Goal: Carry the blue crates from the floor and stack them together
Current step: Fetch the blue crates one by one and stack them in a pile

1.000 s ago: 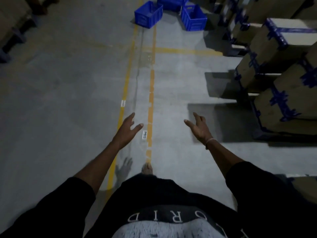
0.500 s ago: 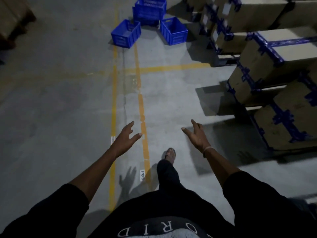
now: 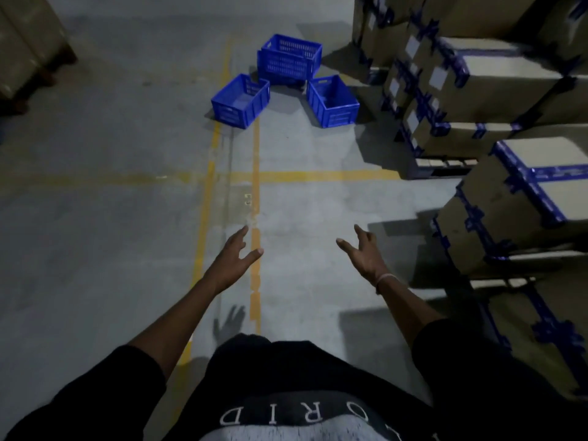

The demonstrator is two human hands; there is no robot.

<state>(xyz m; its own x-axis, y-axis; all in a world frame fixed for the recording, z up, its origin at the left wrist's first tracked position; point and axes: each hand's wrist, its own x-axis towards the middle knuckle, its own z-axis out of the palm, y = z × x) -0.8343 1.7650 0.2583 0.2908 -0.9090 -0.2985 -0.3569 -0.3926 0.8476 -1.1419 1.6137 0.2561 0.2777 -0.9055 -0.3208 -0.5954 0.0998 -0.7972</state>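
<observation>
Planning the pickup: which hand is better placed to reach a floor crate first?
Marginally the left hand: open, roughly in line with the left crate. The right hand, also open, lines up near the right crate. Both crates remain well ahead.

left grip (image 3: 234, 261): arm extended, fingers spread, empty | right grip (image 3: 362, 253): arm extended, fingers spread, empty

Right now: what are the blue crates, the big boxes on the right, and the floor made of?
Blue crates: likely moulded plastic, uniform saturated colour, slotted lattice walls, slight sheen. Boxes: look like brown cardboard, matte, bound with blue strapping or tape; pale labels on some. Floor: apparently bare concrete, grey, mottled, with worn yellow painted lines.
</observation>
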